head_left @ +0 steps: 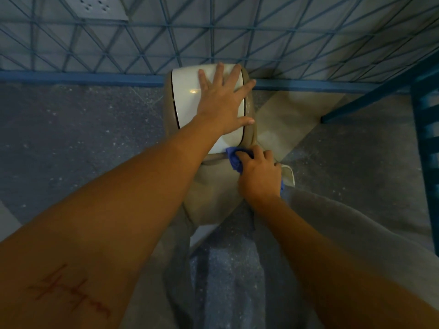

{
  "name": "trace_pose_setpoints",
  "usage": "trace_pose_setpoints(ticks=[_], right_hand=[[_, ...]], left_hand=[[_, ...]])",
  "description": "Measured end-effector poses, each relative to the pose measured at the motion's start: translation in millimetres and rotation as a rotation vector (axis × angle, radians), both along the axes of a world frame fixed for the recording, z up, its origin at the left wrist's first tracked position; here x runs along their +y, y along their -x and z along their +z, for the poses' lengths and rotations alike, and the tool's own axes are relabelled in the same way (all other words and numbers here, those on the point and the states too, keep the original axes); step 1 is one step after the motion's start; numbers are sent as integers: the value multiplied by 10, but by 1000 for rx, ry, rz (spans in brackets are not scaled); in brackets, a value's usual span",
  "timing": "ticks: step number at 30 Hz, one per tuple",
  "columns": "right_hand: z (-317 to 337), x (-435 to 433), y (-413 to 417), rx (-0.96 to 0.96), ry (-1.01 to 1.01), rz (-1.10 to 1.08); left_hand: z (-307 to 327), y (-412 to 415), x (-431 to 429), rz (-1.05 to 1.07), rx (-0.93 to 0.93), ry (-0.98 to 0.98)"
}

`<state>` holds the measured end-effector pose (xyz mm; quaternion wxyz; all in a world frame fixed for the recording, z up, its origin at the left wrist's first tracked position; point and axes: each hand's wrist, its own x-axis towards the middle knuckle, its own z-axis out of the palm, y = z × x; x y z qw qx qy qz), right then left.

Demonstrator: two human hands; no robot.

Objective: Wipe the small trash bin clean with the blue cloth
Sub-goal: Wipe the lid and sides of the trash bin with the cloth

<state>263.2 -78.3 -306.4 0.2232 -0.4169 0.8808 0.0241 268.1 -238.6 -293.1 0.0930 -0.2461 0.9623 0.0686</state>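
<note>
- The small trash bin (213,193) stands on the floor (83,129), in the middle of the view. Its far side is right up against the wall (308,43).
- The bin has a tan body and a shiny white lid (187,91). The lid is down.
- The left hand (221,100) lies flat on top of the lid. Its fingers (219,72) are straight and spread wide, and they point to the far wall. The thumb sticks out to the right, over the lid's right edge.
- The right hand (260,174) is at the near right part of the bin, just under the lid's edge. Its fingers are curled round the blue cloth (235,159) and hold it tight.
- The cloth is bunched up. It touches the tan rim of the bin, right where the lid ends. A bit of blue also peeks out on the right side of the hand.
- Both arms reach out from the near side, and the left arm has thin red marks (69,290) on it.
- The wall has a pattern of blue lines that make triangles, with a blue strip (71,78) along its bottom.
- A grey wall socket (95,7) is far away on the left, up at the top.
- A blue frame with bars (425,129) stands on the right.
- The floor is grey with small white specks.
</note>
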Motion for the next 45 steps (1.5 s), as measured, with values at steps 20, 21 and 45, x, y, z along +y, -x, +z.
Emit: trace_pose_setpoints(ticks=[20, 21, 45], right_hand=[[-125, 17, 362, -616, 459, -1035], [-108, -1, 427, -766, 513, -1162], [-151, -630, 501, -620, 496, -758]], left_hand=[[40, -72, -114, -94, -6, -41], [49, -100, -150, -118, -4, -52], [44, -255, -359, 87, -38, -94]])
